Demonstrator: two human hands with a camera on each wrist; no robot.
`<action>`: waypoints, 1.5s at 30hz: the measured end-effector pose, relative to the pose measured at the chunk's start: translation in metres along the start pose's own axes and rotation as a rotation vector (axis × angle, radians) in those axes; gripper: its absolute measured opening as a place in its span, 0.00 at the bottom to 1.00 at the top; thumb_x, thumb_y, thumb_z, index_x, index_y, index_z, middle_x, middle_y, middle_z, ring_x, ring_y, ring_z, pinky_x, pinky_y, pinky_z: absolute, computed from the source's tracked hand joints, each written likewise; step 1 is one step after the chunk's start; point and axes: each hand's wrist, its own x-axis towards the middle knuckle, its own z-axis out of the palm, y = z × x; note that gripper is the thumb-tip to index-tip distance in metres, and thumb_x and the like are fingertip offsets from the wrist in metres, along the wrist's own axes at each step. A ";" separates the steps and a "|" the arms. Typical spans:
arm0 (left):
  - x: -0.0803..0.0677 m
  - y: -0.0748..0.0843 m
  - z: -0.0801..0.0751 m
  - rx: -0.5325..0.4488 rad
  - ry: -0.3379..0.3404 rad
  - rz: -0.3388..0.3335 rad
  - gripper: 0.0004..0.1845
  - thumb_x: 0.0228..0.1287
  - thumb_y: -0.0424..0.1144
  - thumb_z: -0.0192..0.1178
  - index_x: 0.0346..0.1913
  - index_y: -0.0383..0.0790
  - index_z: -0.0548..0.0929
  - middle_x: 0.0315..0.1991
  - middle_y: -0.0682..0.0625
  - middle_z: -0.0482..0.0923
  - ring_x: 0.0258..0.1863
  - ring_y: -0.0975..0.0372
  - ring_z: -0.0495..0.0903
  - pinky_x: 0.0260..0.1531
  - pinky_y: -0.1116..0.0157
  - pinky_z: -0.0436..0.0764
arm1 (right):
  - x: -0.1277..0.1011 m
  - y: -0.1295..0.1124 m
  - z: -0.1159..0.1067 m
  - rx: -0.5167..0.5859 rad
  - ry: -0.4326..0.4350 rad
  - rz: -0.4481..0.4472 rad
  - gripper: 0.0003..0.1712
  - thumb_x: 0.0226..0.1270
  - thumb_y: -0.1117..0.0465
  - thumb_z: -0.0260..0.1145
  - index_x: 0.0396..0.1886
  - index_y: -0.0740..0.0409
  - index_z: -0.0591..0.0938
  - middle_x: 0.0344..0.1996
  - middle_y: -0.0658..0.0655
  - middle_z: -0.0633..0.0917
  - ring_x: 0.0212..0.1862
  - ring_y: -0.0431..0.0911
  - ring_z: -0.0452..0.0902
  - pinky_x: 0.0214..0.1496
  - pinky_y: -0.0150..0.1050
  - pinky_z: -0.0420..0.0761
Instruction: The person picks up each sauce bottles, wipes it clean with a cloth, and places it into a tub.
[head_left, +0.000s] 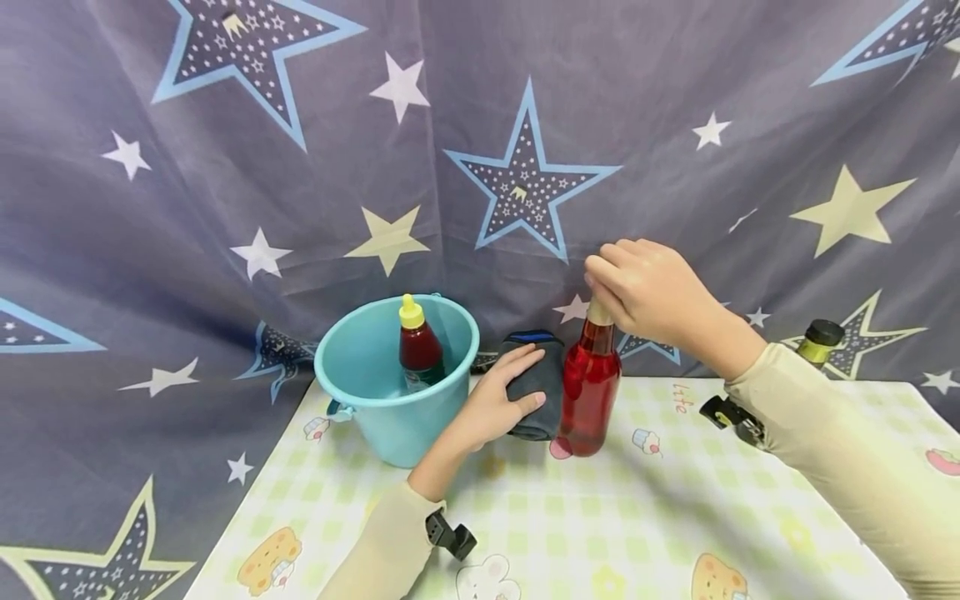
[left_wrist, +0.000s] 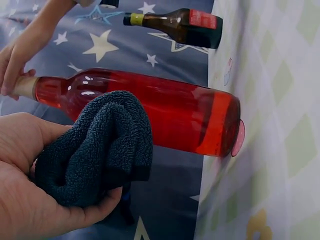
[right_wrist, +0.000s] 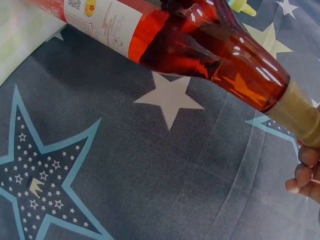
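A clear glass bottle (head_left: 590,396) of red liquid stands on the table, tilted slightly in the head view. My right hand (head_left: 648,287) grips its tan-capped neck from above. The right wrist view shows a white label (right_wrist: 107,25) on the bottle's side and curled fingertips (right_wrist: 305,172) at its cap. My left hand (head_left: 495,404) holds a folded dark towel (left_wrist: 100,145) between thumb and fingers, close beside the bottle. In the left wrist view the towel overlaps the bottle's body.
A light blue bucket (head_left: 375,402) stands left of my left hand, holding a dark red squeeze bottle (head_left: 420,350) with a yellow cap. Behind my right forearm is a dark bottle (left_wrist: 182,26) with a red label. A star-patterned curtain (head_left: 480,283) hangs behind the checkered tablecloth (head_left: 570,517).
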 end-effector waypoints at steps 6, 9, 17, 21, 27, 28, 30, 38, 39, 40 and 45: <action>-0.004 -0.002 0.002 -0.008 0.031 0.026 0.32 0.68 0.30 0.64 0.75 0.41 0.71 0.79 0.46 0.60 0.80 0.49 0.55 0.76 0.45 0.59 | -0.007 -0.002 0.005 -0.027 -0.041 -0.025 0.19 0.83 0.58 0.44 0.31 0.62 0.72 0.21 0.57 0.69 0.22 0.50 0.64 0.25 0.40 0.64; -0.007 -0.004 0.003 -0.011 0.030 0.016 0.32 0.68 0.30 0.64 0.75 0.42 0.71 0.79 0.47 0.60 0.80 0.50 0.55 0.77 0.45 0.58 | -0.011 -0.004 0.007 -0.056 -0.055 -0.048 0.25 0.86 0.54 0.38 0.31 0.63 0.72 0.22 0.57 0.70 0.22 0.50 0.64 0.25 0.40 0.64; -0.015 -0.009 0.004 -0.027 0.023 0.007 0.32 0.68 0.30 0.64 0.74 0.40 0.72 0.79 0.44 0.61 0.80 0.48 0.56 0.76 0.43 0.59 | -0.020 -0.009 0.014 -0.060 -0.079 -0.081 0.28 0.87 0.50 0.38 0.32 0.64 0.73 0.24 0.58 0.70 0.25 0.51 0.64 0.28 0.40 0.67; -0.021 -0.013 0.001 0.001 0.029 0.002 0.32 0.68 0.30 0.64 0.74 0.39 0.72 0.79 0.44 0.61 0.80 0.47 0.57 0.75 0.42 0.59 | -0.019 -0.014 0.019 -0.044 -0.104 -0.070 0.30 0.87 0.50 0.36 0.33 0.65 0.73 0.24 0.58 0.70 0.26 0.51 0.64 0.29 0.41 0.68; -0.028 -0.016 -0.004 0.032 0.024 -0.006 0.32 0.68 0.30 0.64 0.75 0.41 0.71 0.79 0.45 0.61 0.80 0.47 0.57 0.75 0.41 0.60 | -0.018 -0.020 0.025 -0.035 -0.121 -0.045 0.28 0.87 0.51 0.36 0.31 0.64 0.71 0.23 0.58 0.68 0.25 0.50 0.62 0.29 0.40 0.66; -0.028 -0.016 -0.004 0.028 0.026 -0.007 0.32 0.68 0.31 0.64 0.75 0.41 0.71 0.79 0.45 0.61 0.80 0.47 0.57 0.75 0.41 0.60 | -0.018 -0.021 0.025 -0.034 -0.120 -0.040 0.28 0.87 0.51 0.35 0.30 0.63 0.70 0.23 0.58 0.67 0.25 0.50 0.61 0.29 0.40 0.65; -0.028 -0.014 -0.005 0.014 0.032 -0.010 0.32 0.69 0.31 0.64 0.74 0.42 0.72 0.79 0.46 0.61 0.80 0.48 0.56 0.75 0.42 0.59 | -0.017 -0.021 0.025 -0.032 -0.117 -0.031 0.28 0.86 0.51 0.34 0.29 0.63 0.70 0.23 0.57 0.67 0.25 0.50 0.61 0.29 0.39 0.64; -0.019 -0.002 -0.011 0.032 0.067 0.051 0.32 0.69 0.31 0.65 0.75 0.41 0.71 0.79 0.45 0.61 0.80 0.49 0.57 0.76 0.44 0.60 | -0.012 -0.012 0.017 -0.006 -0.133 0.004 0.29 0.86 0.50 0.31 0.30 0.62 0.69 0.23 0.57 0.67 0.26 0.50 0.61 0.30 0.39 0.63; -0.017 -0.001 -0.012 0.030 0.067 0.056 0.32 0.69 0.32 0.65 0.75 0.41 0.71 0.79 0.45 0.61 0.80 0.49 0.57 0.76 0.44 0.60 | -0.012 -0.011 0.015 -0.003 -0.134 0.007 0.29 0.86 0.50 0.31 0.30 0.62 0.69 0.23 0.57 0.66 0.26 0.50 0.61 0.30 0.39 0.63; -0.014 0.001 -0.012 0.031 0.064 0.061 0.32 0.69 0.32 0.65 0.75 0.41 0.71 0.79 0.45 0.61 0.80 0.49 0.57 0.76 0.45 0.59 | -0.011 -0.009 0.014 0.001 -0.134 0.009 0.29 0.86 0.50 0.31 0.30 0.62 0.69 0.23 0.57 0.66 0.26 0.50 0.61 0.30 0.39 0.63; 0.002 0.007 -0.012 0.032 0.029 0.091 0.33 0.70 0.33 0.64 0.76 0.40 0.69 0.80 0.44 0.59 0.80 0.50 0.55 0.77 0.46 0.59 | -0.009 0.001 0.008 0.001 -0.132 0.031 0.28 0.86 0.51 0.34 0.29 0.62 0.68 0.23 0.58 0.66 0.26 0.50 0.61 0.31 0.40 0.63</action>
